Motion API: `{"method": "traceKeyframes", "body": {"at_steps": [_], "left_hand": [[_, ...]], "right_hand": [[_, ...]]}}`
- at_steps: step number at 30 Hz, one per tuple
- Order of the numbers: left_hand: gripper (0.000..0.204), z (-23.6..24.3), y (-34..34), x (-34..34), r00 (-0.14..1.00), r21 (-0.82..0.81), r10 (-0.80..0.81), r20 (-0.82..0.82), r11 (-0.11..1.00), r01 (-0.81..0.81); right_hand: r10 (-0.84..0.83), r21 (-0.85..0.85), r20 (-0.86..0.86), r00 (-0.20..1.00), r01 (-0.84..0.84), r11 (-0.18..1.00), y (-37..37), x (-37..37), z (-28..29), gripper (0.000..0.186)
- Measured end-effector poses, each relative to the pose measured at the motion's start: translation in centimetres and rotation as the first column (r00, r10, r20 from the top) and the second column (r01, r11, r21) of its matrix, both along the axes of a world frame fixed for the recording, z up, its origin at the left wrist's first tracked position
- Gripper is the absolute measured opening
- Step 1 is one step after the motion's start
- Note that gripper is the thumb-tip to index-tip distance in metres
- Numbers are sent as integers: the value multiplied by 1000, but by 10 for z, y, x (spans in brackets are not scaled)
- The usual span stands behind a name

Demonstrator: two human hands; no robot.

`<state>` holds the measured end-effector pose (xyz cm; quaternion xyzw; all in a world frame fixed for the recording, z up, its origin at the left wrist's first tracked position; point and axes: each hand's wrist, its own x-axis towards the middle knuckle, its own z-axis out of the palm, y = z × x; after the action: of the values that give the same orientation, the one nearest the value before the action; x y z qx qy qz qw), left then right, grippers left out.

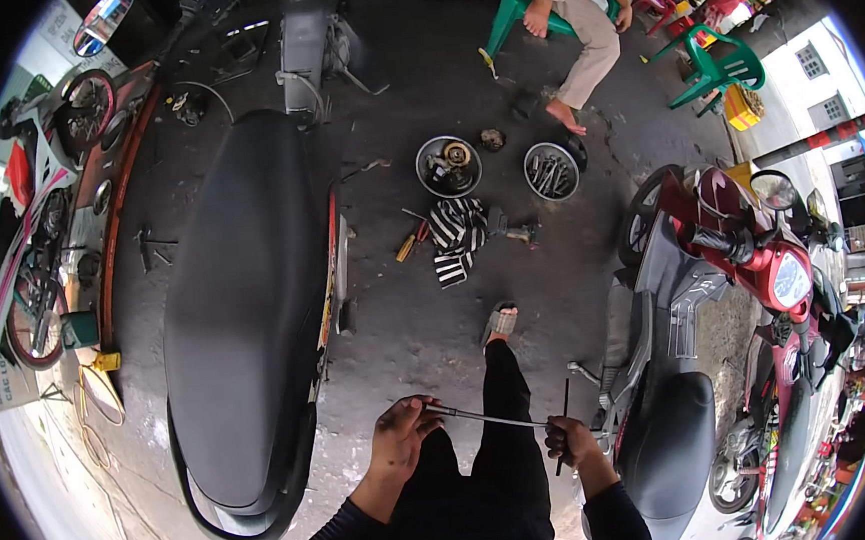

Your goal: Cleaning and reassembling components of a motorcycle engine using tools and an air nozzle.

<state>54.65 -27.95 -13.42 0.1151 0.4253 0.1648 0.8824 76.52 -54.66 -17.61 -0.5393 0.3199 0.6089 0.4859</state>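
Between my two hands a T-handle socket wrench point(493, 419) lies almost level in front of my legs. My left hand point(401, 441) pinches its far-left end, where the socket sits, with fingers and thumb. My right hand point(573, 441) is closed round the other end, where the dark crossbar sticks out above and below the fist. To my left stands a motorbike with a long black seat point(245, 313); neither hand touches it. Beyond my foot, a black-and-white striped cloth point(458, 228) lies on the floor next to a screwdriver with an orange-yellow handle point(407, 249).
A metal bowl point(419, 161) holds greasy parts, and a second bowl point(528, 166) holds several wrenches or sockets. A red scooter point(790, 283) stands close on my right. Someone's bare foot point(564, 115) rests near the bowls, and a green chair point(734, 66) stands farther right.
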Motion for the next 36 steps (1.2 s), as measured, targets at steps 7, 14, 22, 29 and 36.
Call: {"method": "traceKeyframes", "body": {"at_steps": [7, 14, 22, 29, 36], "left_hand": [[23, -89, 0, 67, 921, 161, -38, -387, 981, 108], [23, -151, 15, 63, 228, 54, -330, -916, 462, 885], [18, -117, 53, 96, 246, 327, -965, 93, 263, 908], [49, -435, 161, 309, 599, 515, -313, -737, 316, 797], [67, -643, 225, 408, 328, 337, 87, -941, 351, 874]], "right_hand": [[927, -643, 215, 307, -670, 371, 88, 138, -104, 31], [825, -294, -325, 463, -878, 377, 144, 268, -100, 30], [48, -38, 56, 997, -46, 998, 198, 357, -127, 23], [36, 86, 354, 935, -71, 994, 229, 481, -432, 25], [-308, 291, 444, 842, 190, 938, 222, 490, -587, 20]]}}
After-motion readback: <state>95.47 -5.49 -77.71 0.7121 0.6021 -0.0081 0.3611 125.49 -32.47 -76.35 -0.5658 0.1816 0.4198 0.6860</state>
